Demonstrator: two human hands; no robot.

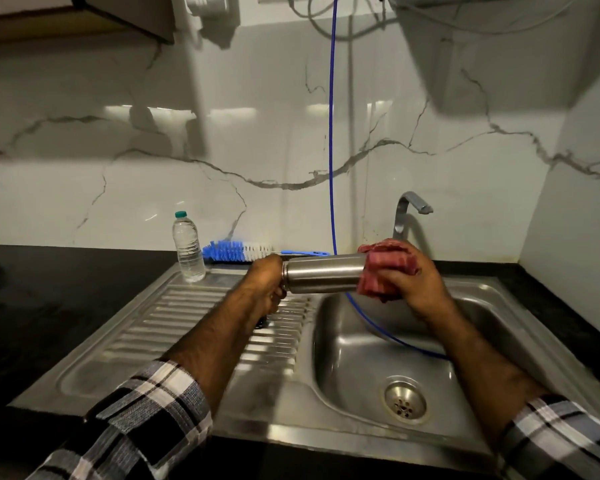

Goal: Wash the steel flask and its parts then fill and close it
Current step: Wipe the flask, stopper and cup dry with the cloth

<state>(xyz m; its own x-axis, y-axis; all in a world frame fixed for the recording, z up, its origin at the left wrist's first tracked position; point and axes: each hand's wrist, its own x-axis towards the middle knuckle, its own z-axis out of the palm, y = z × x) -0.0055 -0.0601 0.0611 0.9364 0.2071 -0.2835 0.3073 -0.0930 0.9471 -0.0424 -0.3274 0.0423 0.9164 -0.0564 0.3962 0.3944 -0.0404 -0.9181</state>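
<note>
Holding a steel flask (323, 274) sideways above the sink (368, 344), left hand (265, 282) clenched around its neck end, right hand (407, 285) gripping a red cloth (383, 271) wrapped over the other end.

A brushed steel flask (323, 274) with a soft satin sheen is wrapped at one end in a red woven cloth (383, 271), coarse and matt. Below it, the stainless steel sink (361, 344) shows a dull, smudged finish and a ribbed draining board (201, 327). A clear plastic bottle (188, 247) and a bristled blue-and-white plastic brush (238, 251) stand against glossy veined marble-look wall tiles (153, 161). The table (49, 292) is dark, polished stone.
</note>
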